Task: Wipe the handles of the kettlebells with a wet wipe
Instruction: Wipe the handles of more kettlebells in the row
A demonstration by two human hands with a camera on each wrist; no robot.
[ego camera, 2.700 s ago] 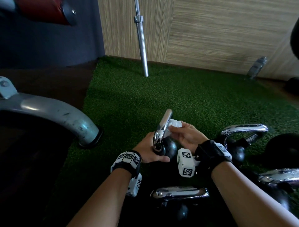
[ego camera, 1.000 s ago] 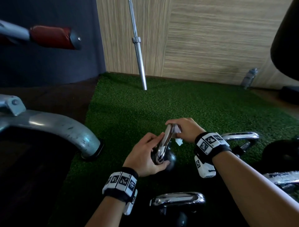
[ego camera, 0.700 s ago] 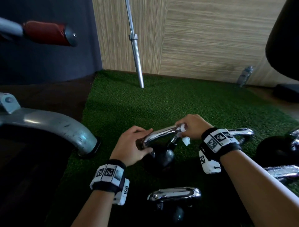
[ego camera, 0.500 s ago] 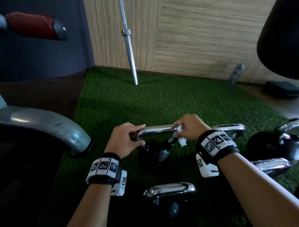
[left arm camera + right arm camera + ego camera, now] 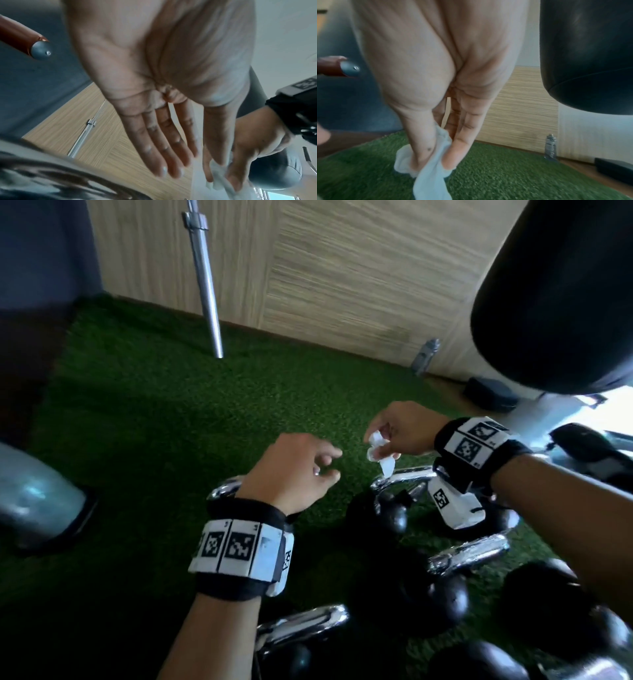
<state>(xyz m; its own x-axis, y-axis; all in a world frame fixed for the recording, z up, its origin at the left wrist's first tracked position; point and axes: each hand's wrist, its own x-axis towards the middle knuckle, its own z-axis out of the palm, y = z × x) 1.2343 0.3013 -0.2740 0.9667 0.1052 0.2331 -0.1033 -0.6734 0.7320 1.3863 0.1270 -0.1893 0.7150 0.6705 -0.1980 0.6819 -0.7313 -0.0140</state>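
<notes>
Right thumb and fingertips (image 5: 453,155) are pinching the crumpled white wet wipe (image 5: 429,174); its loose end is hanging down from the right hand (image 5: 404,429), just above the chrome handle (image 5: 404,477) of the nearest kettlebell (image 5: 390,518), not touching it. Left hand (image 5: 291,470) is holding nothing: fingers straight and relaxed in the left wrist view, loosely bent in the head view, hovering just left of that handle. Another chrome handle (image 5: 226,487) is peeking out under the left wrist.

More kettlebells (image 5: 445,597) with chrome handles are sitting nearer the person than that kettlebell, all on green turf (image 5: 171,412). Beyond the kettlebell: a steel barbell (image 5: 205,278) is leaning against the wood-panel wall (image 5: 342,268), and a bottle (image 5: 424,356) is standing at the wall's foot. A black bag (image 5: 555,285) is hanging above and right of the kettlebell.
</notes>
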